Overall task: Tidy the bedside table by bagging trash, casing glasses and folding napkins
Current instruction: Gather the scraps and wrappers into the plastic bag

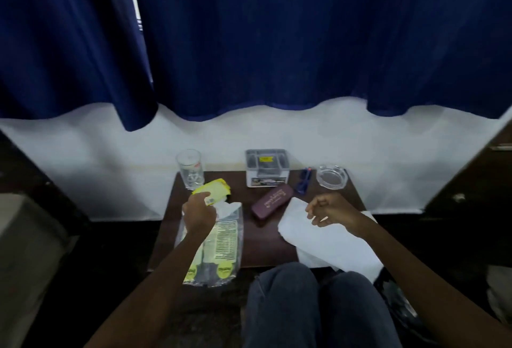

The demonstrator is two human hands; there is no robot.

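Table (263, 245) of dark wood stands against the white wall (110, 154), under a blue curtain (277, 43).

Along its far edge, from left to right, stand a drinking glass (189, 169) close to the left corner, a clear box (266, 167), a small blue object (303, 180) too blurred to name, and a glass ashtray (331, 176) near the right corner. The maroon glasses case (273, 201) lies closed and at a slant in the middle, just in front of the box and apart from both hands.

On the left side, the clear plastic bag (219, 245) lies flat, and its bottom end hangs over the near edge. The left hand (198, 213) is at the mouth of the bag, and its fingers pinch a yellow wrapper (214, 191) there. The wrapper is just beside the foot of the glass. Something white shows in the bag mouth.

On the right side, the white napkin (327, 239) lies spread and unfolded, and it passes over the near right corner of the table. The right hand (329, 212) is over its far part with fingers loosely curled and holds nothing; whether it touches the napkin I cannot tell.

A bare strip of wood runs between bag and napkin, from the case to the near edge. The person's knees (304, 292) are right at that edge.
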